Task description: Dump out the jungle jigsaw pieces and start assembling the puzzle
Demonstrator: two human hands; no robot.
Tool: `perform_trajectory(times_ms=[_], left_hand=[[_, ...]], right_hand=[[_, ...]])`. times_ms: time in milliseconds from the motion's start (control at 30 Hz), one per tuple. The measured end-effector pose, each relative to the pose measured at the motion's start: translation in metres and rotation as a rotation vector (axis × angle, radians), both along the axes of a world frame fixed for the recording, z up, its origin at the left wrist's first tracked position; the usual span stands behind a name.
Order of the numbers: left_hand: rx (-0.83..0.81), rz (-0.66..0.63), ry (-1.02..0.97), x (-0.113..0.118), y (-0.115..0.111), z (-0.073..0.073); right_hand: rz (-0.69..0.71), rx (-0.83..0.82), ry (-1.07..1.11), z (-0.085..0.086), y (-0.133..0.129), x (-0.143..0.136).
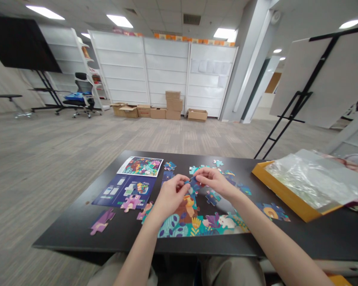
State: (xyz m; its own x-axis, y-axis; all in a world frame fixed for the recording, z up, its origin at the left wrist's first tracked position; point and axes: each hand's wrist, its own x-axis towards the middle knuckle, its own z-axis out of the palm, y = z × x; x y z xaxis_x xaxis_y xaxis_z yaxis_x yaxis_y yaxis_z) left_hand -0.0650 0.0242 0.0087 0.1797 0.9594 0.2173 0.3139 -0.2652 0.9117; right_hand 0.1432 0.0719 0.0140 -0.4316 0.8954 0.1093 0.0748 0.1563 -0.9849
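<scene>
My left hand (174, 191) and my right hand (215, 182) meet above the middle of the table, fingertips closed on a dark blue jigsaw piece (192, 182). Fingers cover much of it, so whether it is one piece or two joined is hard to tell. Below them lies a partly joined jigsaw puzzle (197, 225), showing a white rabbit, flowers and leaves along its near edge. Loose pieces surround it: a pink one (131, 202), a purple one (103, 221), a blue one (213, 197) and a joined cluster with a yellow ring (273, 211).
A picture sheet (141, 166) and a dark blue leaflet (123, 190) lie at the table's left. On the right stands a yellow box (286, 194) with clear plastic wrapping (298, 178). A whiteboard stand (298, 95) is beyond the table (77, 226).
</scene>
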Motion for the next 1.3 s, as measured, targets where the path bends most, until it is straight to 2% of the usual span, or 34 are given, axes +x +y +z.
perform_trajectory(times_ms=[167,300,433,567,733,933,1033,1133,1300], left_hand=[[0.0,0.108,-0.181,-0.003,0.005,-0.001],[-0.015,0.189,-0.333,-0.014,0.009,0.002],[-0.066,0.206,-0.37,-0.023,0.009,0.006],[-0.095,0.176,-0.361,-0.024,0.005,0.006],[-0.192,0.071,-0.369,-0.017,-0.001,0.006],[-0.26,-0.005,-0.377,-0.015,0.001,0.002],[-0.165,0.049,-0.258,-0.019,0.006,-0.004],[-0.053,0.127,-0.026,-0.024,0.008,-0.008],[0.012,0.375,0.688,-0.031,-0.002,0.003]], right_hand=[[0.004,-0.026,0.005,-0.003,0.0,-0.002],[-0.055,-0.032,0.053,-0.006,0.004,-0.001],[-0.115,-0.033,0.069,-0.006,0.008,0.001],[-0.095,-0.012,0.038,-0.006,0.006,-0.001],[0.015,0.012,0.055,-0.009,0.001,-0.009],[-0.026,-0.008,0.041,-0.013,0.002,-0.01],[-0.053,-0.025,0.015,-0.014,0.003,-0.008],[-0.085,-0.027,-0.013,-0.016,0.006,-0.006],[-0.165,0.015,-0.103,-0.024,0.018,0.002]])
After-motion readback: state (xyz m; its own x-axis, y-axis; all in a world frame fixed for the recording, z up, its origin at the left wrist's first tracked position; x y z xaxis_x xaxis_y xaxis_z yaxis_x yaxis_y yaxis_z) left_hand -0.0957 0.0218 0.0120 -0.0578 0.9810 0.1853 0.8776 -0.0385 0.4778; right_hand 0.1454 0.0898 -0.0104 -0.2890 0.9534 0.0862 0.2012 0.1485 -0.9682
